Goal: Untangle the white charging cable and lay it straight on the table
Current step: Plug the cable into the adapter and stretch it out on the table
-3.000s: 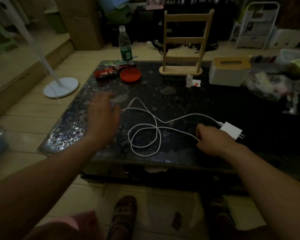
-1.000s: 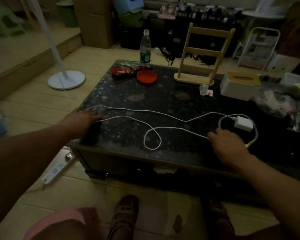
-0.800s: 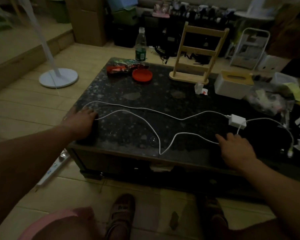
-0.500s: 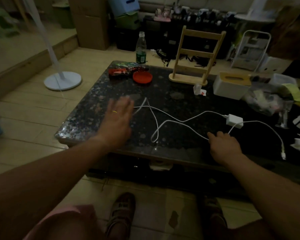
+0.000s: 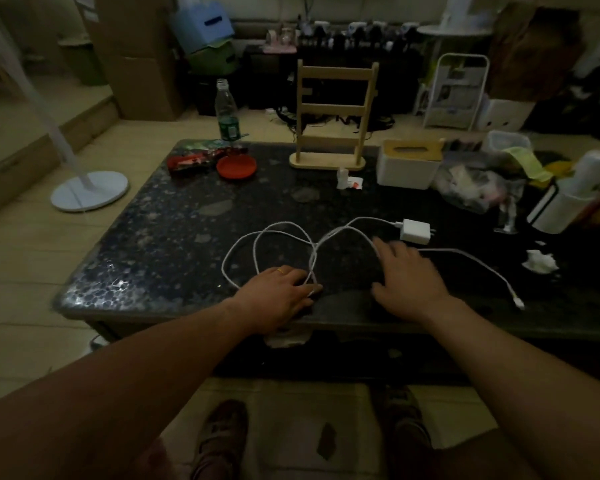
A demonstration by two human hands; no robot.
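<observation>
**Cable looped between both hands, near front edge of table**

Dim room, head view looking down on a dark speckled stone-topped low table [image 5: 160, 230].

Thin white charging cable [image 5: 267, 233] lies on the table's near-centre in overlapping loops: two rounded arcs that cross just above the left hand. One end runs to a small white plug-in adapter block [image 5: 414, 231], lying flat to the right of centre. The other strand passes under the right hand and trails right, ending in a small connector [image 5: 518, 304] near the front edge.

Left hand [image 5: 279, 296]: palm down at the front edge, gold ring on one finger. Fingers held close together, tips on the cable where the loops cross; whether they pinch it or only press it down, cannot tell.

Right hand [image 5: 407, 275]: palm down, fingers slightly spread and flat over the cable strand just beside the adapter. Not closed around it.

Further back on the table: round red plastic lid [image 5: 236, 167], pale wooden ladder-shaped stand [image 5: 329, 116] upright, white tissue box with wooden top [image 5: 409, 164]. Crumpled white tissue [image 5: 539, 264] lies right of the cable's trailing end.
</observation>
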